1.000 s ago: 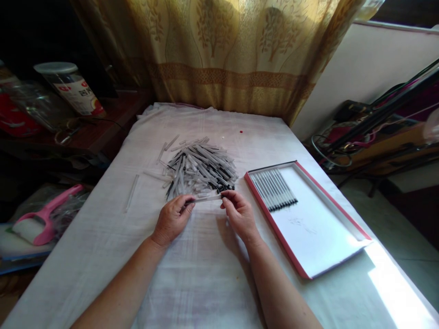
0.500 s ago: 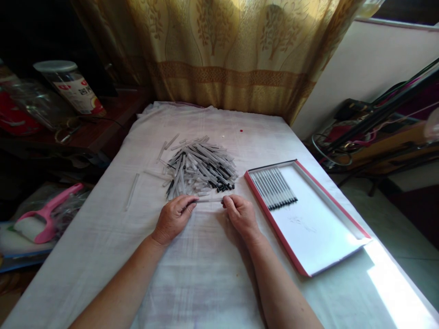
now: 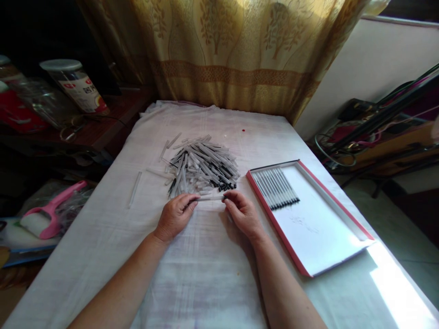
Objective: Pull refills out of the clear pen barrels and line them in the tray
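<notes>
My left hand (image 3: pixel 177 215) pinches the left end of a clear pen (image 3: pixel 210 198), held level just in front of a pile. At the pen's dark right end, my right hand (image 3: pixel 242 212) has its thumb and fingers closed on the tip. The pile of pen parts (image 3: pixel 204 164) holds clear tubes, dark refills and small black caps. To the right, a row of assembled pens (image 3: pixel 276 188) with black ends lies side by side in a shallow red-edged box lid (image 3: pixel 302 246).
A loose clear tube (image 3: pixel 135 190) lies left of the pile on the white tablecloth (image 3: pixel 192 283). A small red bit (image 3: pixel 243 130) sits near the back. A dark side table with a jar (image 3: pixel 77 87) and a pink-handled peeler (image 3: pixel 56 210) stand off to the left.
The view has shifted slightly. Both hands stay on the pen, and my right fingers have loosened and shifted a little at its dark end.
</notes>
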Demonstrator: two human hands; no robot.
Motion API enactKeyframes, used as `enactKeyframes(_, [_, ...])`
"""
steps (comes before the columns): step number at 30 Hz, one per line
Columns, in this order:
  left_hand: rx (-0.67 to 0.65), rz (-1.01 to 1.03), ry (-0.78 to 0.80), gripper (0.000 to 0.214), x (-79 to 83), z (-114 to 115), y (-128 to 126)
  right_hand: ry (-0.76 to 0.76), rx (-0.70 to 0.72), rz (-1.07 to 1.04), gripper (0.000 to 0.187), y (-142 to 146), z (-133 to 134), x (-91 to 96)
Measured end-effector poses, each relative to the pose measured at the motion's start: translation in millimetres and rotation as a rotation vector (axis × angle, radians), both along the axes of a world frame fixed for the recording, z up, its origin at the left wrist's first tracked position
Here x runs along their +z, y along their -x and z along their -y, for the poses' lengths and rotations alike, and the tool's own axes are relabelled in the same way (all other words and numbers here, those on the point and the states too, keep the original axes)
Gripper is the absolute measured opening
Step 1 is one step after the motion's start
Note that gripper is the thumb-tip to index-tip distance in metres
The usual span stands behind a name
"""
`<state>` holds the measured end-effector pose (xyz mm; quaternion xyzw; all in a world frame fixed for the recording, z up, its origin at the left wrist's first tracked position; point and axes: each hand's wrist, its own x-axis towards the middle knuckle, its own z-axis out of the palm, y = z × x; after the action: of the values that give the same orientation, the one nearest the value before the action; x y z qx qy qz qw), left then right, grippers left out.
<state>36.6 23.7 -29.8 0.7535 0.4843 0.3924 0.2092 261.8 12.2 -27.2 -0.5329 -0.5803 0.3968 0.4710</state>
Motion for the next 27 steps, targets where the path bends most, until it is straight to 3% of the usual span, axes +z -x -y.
enactKeyframes(4, [0.009, -0.003, 0.015, 0.022, -0.7, -0.4, -0.2, 0.03, -0.009, 0.061, 0.022, -1.1, 0.2, -0.8])
enactKeyframes(15, [0.022, -0.018, 0.08, 0.031, 2.6, 1.5, 0.0, -0.007, -0.069, -0.113, 0.019, 2.8, 0.7, 1.1])
enactKeyframes(27, [0.015, -0.1, 0.018, 0.032, 7.6, 4.6, -0.6, 0.03, -0.097, -0.184, 0.019, 2.5, 0.8, 5.4])
